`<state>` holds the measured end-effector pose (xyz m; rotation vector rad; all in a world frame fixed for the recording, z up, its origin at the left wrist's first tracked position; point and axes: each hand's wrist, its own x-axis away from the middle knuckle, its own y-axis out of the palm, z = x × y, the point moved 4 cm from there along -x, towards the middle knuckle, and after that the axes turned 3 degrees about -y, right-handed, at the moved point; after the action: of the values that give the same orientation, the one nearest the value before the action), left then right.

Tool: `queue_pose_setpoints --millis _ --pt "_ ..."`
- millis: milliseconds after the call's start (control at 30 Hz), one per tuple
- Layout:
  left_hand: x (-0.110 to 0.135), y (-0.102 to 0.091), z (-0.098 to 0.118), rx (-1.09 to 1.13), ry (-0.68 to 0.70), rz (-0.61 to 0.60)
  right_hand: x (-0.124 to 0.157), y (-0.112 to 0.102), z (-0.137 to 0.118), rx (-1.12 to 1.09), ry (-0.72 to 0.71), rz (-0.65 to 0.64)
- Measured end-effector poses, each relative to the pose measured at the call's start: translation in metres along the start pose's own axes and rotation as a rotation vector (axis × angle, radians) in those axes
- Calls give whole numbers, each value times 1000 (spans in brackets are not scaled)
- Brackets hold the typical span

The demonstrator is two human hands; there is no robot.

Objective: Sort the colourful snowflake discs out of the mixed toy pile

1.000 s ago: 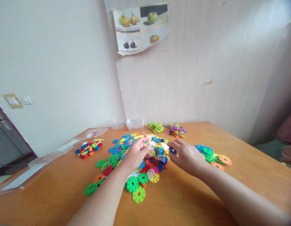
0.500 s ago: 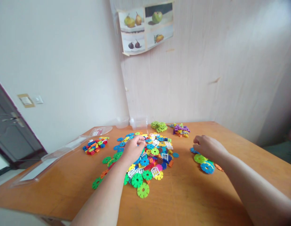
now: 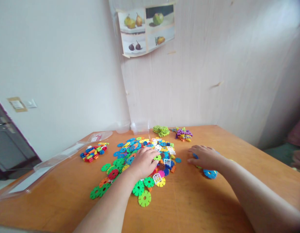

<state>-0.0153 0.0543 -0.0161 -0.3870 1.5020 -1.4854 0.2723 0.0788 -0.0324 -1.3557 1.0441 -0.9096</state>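
My left hand (image 3: 144, 162) reaches over the big pile of slotted plastic discs, thumb and fingers apart around a lime-green disc (image 3: 157, 157); whether it touches the disc I cannot tell. White window-shaped pieces (image 3: 167, 162) lie just right of its fingertips. To the right, my right hand (image 3: 203, 157) is spread, palm down, over a small group of discs. It partly covers them, and a blue disc (image 3: 210, 174) shows below the wrist. I see nothing held in either hand. A larger lime disc (image 3: 144, 198) lies at the pile's near edge.
Small coloured blocks (image 3: 93, 152) lie left of the pile. Green interlocking pieces (image 3: 161, 130) and purple ones (image 3: 184, 133) sit at the back of the wooden table (image 3: 179, 207). Clear plastic containers (image 3: 140, 127) stand by the wall. Another person's hand (image 3: 298, 159) shows at the far right.
My left hand has moved right and nearer across the pile, its fingers opening. My right hand has lowered and spread over the small disc group. The view has turned slightly right.
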Motion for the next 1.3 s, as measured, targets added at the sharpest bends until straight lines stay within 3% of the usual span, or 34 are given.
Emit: queue_pose_setpoints --millis 167,367,633,800,933,1100,1300 --pt "2 1 1 -10 -14 -56 1 9 0 -23 -30 -120" --pt "1 2 -1 35 14 -34 4 1 11 -22 10 -135" --pt "-2 1 -1 33 30 -4 10 -10 14 -30 60 -88" --pt "-2 -1 -2 -12 -15 16 6 -13 9 -28 79 1" --pt "-4 -8 -5 -7 -80 100 2 -14 -4 -21 28 101" --pt "-4 -11 -11 329 -211 215 5 -22 -34 -99 -115 255" --pt "-5 0 -4 769 -345 105 21 -30 -80 -268 -283 409"
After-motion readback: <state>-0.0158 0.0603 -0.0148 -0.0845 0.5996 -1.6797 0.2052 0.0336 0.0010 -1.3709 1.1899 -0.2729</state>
